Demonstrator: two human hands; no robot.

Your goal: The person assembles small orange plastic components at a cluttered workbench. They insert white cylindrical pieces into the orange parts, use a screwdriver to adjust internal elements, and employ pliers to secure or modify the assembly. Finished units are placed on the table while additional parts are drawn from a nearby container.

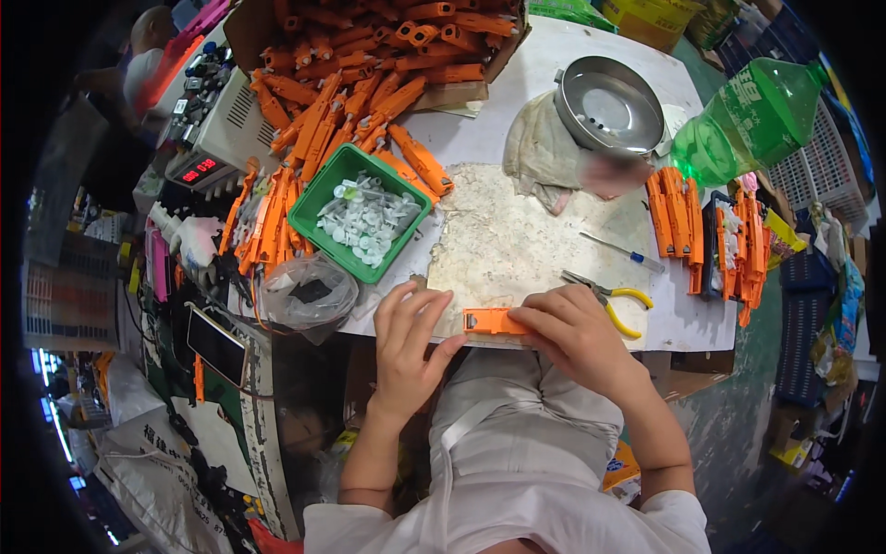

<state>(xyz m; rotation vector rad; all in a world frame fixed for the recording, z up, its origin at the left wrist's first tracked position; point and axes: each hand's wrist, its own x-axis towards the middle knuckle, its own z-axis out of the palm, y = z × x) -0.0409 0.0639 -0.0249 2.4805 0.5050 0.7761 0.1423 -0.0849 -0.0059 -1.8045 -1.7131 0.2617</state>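
Note:
A small orange plastic housing (491, 320) lies sideways near the front edge of the worn work board (498, 245). My right hand (577, 334) grips its right end between thumb and fingers. Just to its left, my left hand (409, 340) hovers with fingers apart and nothing between them, its thumb close to the piece. Pliers with yellow handles (628, 300) rest beside my right hand. A screwdriver (628, 254) with a thin shaft lies farther back. Left of the board stands a green tray (309, 217) of translucent white plastic parts.
Many orange housings (369, 92) spill from a box at the back. Others stand in rows (678, 217) at the right. A metal bowl (611, 103) sits on a cloth (535, 148), near a green bottle (748, 120). A clear plastic bag (309, 295) and a phone (217, 346) are at left.

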